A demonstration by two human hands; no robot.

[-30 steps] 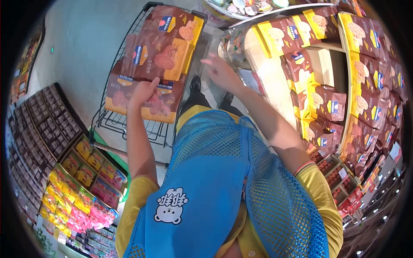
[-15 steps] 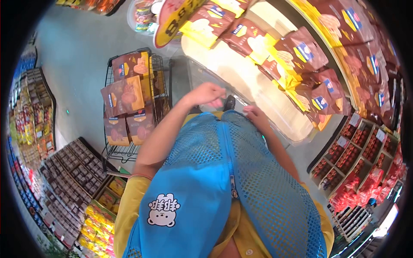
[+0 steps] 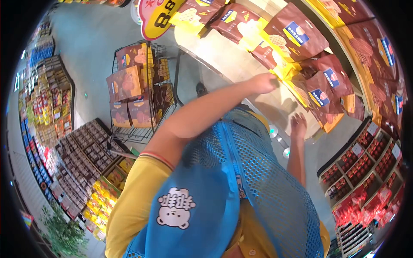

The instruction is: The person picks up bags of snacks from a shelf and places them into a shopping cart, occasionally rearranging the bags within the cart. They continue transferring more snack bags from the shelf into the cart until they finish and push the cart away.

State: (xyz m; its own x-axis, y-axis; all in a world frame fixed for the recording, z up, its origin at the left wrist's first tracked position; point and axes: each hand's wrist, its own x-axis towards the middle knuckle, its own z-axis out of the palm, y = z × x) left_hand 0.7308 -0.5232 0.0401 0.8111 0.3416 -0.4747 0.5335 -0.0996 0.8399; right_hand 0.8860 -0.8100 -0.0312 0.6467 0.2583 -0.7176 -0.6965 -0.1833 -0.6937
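Observation:
My left hand (image 3: 263,83) reaches across the display table. Its fingers are curled, with the fingertips at the yellow edge of a brown snack bag (image 3: 285,68); whether they grip it I cannot make out. My right hand (image 3: 298,125) is over the table's near edge, fingers apart and holding nothing. Past it lie more brown-and-yellow bags (image 3: 322,101) in a slanting row. A large brown bag (image 3: 297,32) with a blue label leans behind them. The pale tabletop (image 3: 234,69) shows in front of the row.
A black wire shopping cart (image 3: 133,135) stands to the left, loaded with several brown bags (image 3: 124,84). A yellow and red price sign (image 3: 160,19) sticks out at the table's far left corner. Shelves of boxed goods (image 3: 86,150) flank the left, and red packages (image 3: 365,206) the right.
My left hand has moved from in front of my body rightward to the row of bags. My right hand has shifted right and down in view. The view has turned a little.

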